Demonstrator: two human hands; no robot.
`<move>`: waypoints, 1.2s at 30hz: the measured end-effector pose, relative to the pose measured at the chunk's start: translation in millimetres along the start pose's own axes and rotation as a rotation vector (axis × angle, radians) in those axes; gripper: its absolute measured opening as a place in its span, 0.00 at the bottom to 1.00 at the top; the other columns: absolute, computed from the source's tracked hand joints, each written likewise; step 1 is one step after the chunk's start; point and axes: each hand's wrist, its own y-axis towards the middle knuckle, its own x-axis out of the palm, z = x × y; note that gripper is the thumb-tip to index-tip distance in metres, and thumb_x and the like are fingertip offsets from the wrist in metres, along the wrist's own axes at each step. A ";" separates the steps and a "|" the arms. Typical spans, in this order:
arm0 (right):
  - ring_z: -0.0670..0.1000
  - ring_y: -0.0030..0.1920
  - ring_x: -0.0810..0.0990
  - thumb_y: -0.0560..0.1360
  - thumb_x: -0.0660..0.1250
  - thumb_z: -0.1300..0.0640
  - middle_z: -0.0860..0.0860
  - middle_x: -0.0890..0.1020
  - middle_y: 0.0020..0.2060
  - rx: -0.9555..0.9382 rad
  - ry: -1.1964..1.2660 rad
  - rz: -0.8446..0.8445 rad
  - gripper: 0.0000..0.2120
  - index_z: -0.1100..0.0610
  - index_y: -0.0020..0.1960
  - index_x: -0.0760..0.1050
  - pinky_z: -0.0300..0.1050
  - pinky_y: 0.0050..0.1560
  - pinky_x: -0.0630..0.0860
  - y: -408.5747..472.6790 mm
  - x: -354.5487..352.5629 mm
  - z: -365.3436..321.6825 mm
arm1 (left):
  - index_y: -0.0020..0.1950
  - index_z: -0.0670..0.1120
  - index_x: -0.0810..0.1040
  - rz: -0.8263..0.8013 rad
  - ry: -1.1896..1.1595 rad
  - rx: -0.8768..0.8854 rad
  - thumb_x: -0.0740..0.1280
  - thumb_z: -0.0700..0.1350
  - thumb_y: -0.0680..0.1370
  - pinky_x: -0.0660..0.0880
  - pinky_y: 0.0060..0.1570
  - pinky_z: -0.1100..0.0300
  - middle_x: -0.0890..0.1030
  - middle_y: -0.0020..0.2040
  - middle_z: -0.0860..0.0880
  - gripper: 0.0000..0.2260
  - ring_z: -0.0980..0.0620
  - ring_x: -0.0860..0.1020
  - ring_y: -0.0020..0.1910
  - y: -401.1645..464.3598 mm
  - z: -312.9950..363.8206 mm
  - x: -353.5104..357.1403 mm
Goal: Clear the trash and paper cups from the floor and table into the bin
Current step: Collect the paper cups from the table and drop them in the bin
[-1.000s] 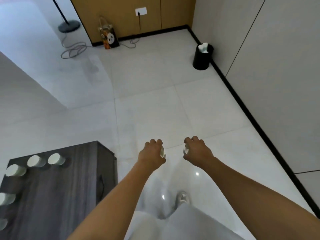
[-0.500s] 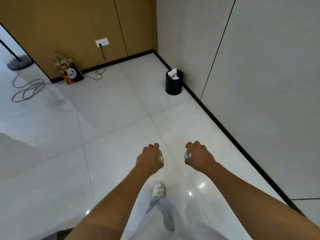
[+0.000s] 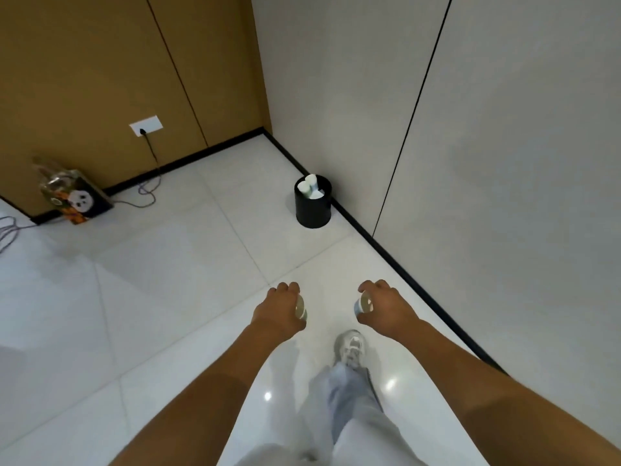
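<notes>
The black bin (image 3: 313, 206) has drawn nearer, now at twelve o'clock by the wall. Left hand (image 3: 280, 311) and right hand (image 3: 383, 309) each grip a paper cup (image 3: 363, 304), ready for dropping in.

two bare forearms, no sleeves showing, reach up from the bottom of the frame to the left hand (image 3: 280, 314) and right hand (image 3: 386, 309). loose pale grey trousers (image 3: 349, 408) fill the lower centre, above a white and grey laced sneaker (image 3: 349, 348).
</notes>
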 end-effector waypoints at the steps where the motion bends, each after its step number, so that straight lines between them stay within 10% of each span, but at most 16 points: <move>1: 0.56 0.58 0.72 0.71 0.70 0.55 0.53 0.70 0.59 0.007 0.002 -0.001 0.25 0.53 0.66 0.68 0.47 0.54 0.75 22.6 -10.9 4.4 | 0.65 0.47 0.65 0.004 -0.006 0.003 0.69 0.51 0.73 0.75 0.49 0.53 0.70 0.60 0.48 0.24 0.48 0.70 0.60 24.3 4.4 -7.3; 12: 0.57 0.60 0.73 0.71 0.71 0.55 0.55 0.70 0.61 -0.037 0.027 -0.002 0.25 0.53 0.66 0.68 0.48 0.58 0.75 267.9 -160.2 11.4 | 0.72 0.46 0.62 0.009 -0.104 -0.026 0.69 0.51 0.74 0.71 0.61 0.52 0.67 0.67 0.47 0.30 0.47 0.66 0.66 256.6 55.7 -108.5; 36: 0.58 0.59 0.71 0.72 0.70 0.53 0.55 0.69 0.61 -0.150 -0.165 -0.199 0.23 0.53 0.65 0.68 0.51 0.57 0.74 691.0 -291.9 -57.2 | 0.69 0.46 0.66 -0.010 -0.300 -0.275 0.71 0.49 0.73 0.72 0.56 0.55 0.69 0.61 0.43 0.27 0.44 0.69 0.61 646.4 15.3 -244.2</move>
